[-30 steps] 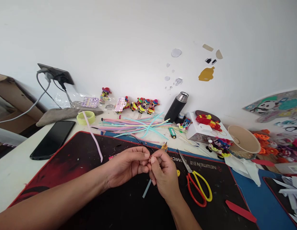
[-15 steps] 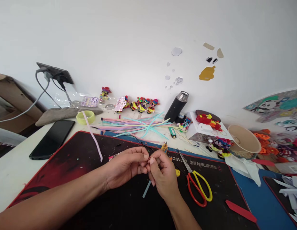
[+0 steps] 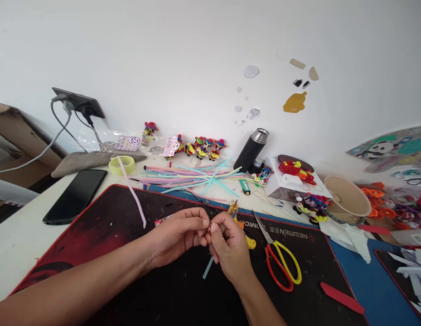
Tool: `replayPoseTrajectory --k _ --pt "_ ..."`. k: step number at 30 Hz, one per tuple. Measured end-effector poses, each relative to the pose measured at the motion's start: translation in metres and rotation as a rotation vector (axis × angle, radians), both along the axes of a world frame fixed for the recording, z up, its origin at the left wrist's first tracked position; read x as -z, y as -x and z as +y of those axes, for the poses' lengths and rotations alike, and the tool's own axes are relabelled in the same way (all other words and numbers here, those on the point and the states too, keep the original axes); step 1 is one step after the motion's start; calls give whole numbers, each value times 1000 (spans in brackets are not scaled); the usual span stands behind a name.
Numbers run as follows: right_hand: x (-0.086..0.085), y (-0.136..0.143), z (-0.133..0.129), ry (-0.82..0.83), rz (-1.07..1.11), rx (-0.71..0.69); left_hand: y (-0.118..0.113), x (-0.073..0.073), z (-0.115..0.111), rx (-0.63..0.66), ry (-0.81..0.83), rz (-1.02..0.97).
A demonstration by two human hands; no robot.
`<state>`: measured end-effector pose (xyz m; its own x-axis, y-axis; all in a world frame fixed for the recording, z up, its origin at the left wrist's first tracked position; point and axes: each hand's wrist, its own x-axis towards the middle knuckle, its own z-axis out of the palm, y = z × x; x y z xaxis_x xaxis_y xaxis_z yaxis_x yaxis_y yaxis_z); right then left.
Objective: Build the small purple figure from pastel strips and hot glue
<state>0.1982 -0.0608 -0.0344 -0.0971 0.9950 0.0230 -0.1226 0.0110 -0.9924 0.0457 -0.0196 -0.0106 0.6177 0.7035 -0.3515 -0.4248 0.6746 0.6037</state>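
Observation:
Above the middle of the black mat (image 3: 169,299), my left hand (image 3: 183,235) and my right hand (image 3: 229,242) meet at their fingertips. Both hands are closed in a pinch on something small and dark reddish, mostly hidden by the fingers, too small to name. Behind my right hand lies a glue gun (image 3: 251,243) with a yellow and orange body and a stained tip. Its translucent glue stick (image 3: 207,268) pokes out below the hand. Scissors (image 3: 278,258) with one red and one yellow handle rest just right of my right hand.
Pastel pipe cleaners (image 3: 196,177) lie behind the mat, with a lilac one (image 3: 133,194) at its left. Around them are a phone (image 3: 76,195), yellow tape roll (image 3: 122,165), black flask (image 3: 251,151), small figures (image 3: 206,148), green lighter (image 3: 244,186), beige bowl (image 3: 346,197) and red strip (image 3: 342,298).
My hands stay joined at the fingertips, with only a slight shift of the fingers. The whole view has moved a little; the objects on the table have not.

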Motion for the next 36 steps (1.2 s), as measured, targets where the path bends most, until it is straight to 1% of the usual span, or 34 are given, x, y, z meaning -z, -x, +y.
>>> replayPoseTrajectory --k 14,20,22,27,36 --pt "6 1 2 32 25 -3 -2 5 1 -25 -25 47" --pt "3 1 5 39 22 51 -3 1 0 -56 -55 69" --pt "2 0 6 32 24 67 -3 0 -1 -56 -93 86" --pt "4 -1 7 15 10 71 -2 2 -1 -83 -264 193" --pt "7 -2 7 8 9 31 -1 4 3 -103 -423 302"
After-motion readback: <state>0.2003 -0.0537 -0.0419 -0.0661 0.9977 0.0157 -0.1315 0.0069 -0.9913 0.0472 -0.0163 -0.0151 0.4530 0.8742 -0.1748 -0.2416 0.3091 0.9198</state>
